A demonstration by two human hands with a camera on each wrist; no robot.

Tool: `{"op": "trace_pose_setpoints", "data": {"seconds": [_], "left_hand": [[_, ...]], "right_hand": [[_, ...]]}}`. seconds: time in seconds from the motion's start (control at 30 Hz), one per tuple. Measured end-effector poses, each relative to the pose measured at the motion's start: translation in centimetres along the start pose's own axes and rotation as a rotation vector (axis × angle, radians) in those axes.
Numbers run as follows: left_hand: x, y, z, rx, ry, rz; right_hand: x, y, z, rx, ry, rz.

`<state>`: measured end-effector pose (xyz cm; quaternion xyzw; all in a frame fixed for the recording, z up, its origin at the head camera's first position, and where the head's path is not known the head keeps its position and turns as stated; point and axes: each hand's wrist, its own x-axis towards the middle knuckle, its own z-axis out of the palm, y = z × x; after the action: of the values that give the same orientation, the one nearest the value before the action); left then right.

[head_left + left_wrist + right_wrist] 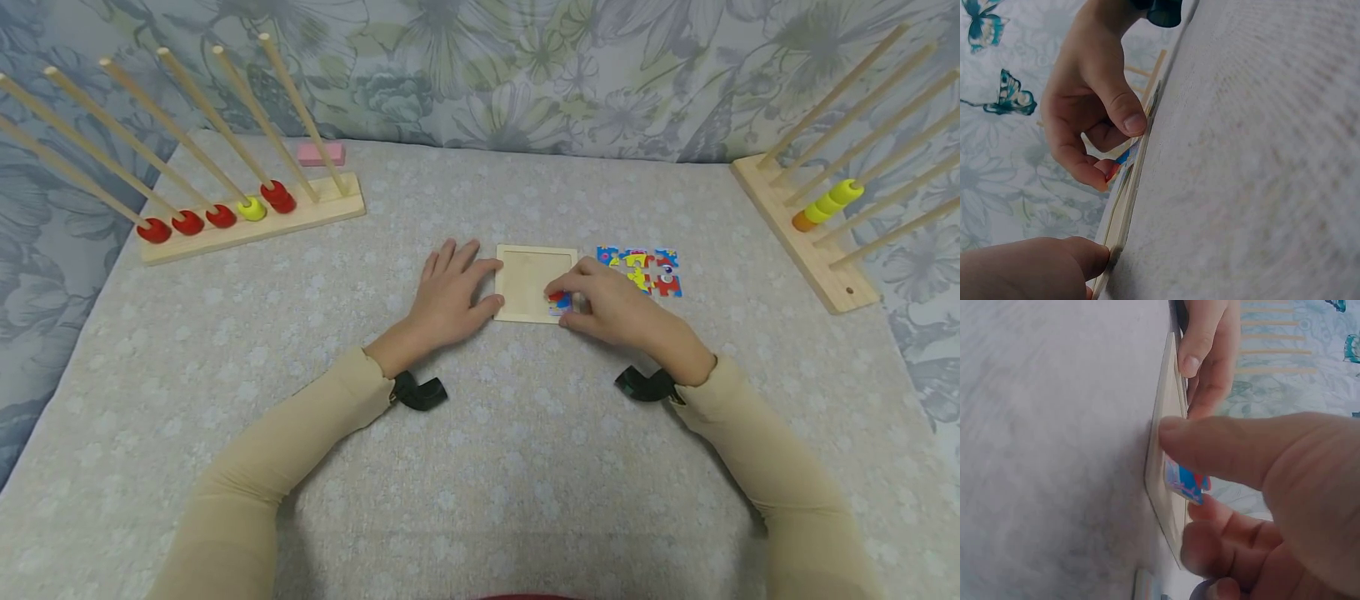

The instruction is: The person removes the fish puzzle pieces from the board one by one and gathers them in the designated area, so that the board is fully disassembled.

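A pale wooden puzzle frame (521, 287) lies on the table between the hands. My left hand (450, 296) rests at its left side, fingers spread, with thumb and index fingertips against the edge. At the frame's lower right corner, my right hand (618, 304) holds a blue and red puzzle piece (558, 305) with its fingertips. The right wrist view shows this puzzle piece (1184, 481) tilted up from the frame, with the right thumb (1210, 447) at the rim. Just right of the frame lie several colourful puzzle pieces (666, 275), partly hidden behind the right hand.
A wooden peg stand (330, 208) with red and yellow beads is at the back left, a pink block (321, 154) behind it. Another peg stand (817, 242), with yellow and orange beads, stands at the right. Floral fabric (525, 83) hangs behind the table.
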<state>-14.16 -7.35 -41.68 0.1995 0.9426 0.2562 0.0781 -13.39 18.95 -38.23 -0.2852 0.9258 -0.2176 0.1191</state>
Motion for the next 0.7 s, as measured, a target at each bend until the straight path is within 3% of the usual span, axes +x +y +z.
{"op": "trace_pose_setpoints", "data": {"seconds": [0.2,0.7], "left_hand": [[-0.01,0.06,-0.05,0.000,-0.001,0.002],[-0.12,0.07,0.02,-0.001,0.009,-0.002]], "right_hand": [[-0.13,-0.55,-0.20,-0.016,0.022,-0.024],[-0.47,-0.73,-0.54,-0.032,0.030,0.015]]}}
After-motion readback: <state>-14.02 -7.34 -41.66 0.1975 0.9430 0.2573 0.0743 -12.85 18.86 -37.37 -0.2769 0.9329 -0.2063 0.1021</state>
